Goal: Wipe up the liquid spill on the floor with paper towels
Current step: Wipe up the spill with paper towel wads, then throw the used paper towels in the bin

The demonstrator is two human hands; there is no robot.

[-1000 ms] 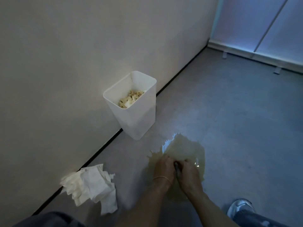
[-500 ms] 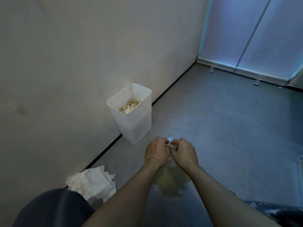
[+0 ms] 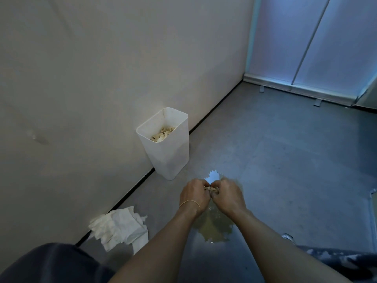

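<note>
Spill (image 3: 214, 227) remains on the floor below both hands, but the left hand (image 3: 193, 196) and right hand (image 3: 228, 198) have lifted, together clenching a soaked towel wad (image 3: 211, 189), likely bound for the bin (image 3: 167, 144).

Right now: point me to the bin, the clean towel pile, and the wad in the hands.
white bin (image 3: 171, 158), head view: bare front wall.
clean paper towel pile (image 3: 119, 227), head view: middle of the crumpled sheets by the wall.
soaked wad (image 3: 210, 188), head view: the bit showing between both fists.
</note>
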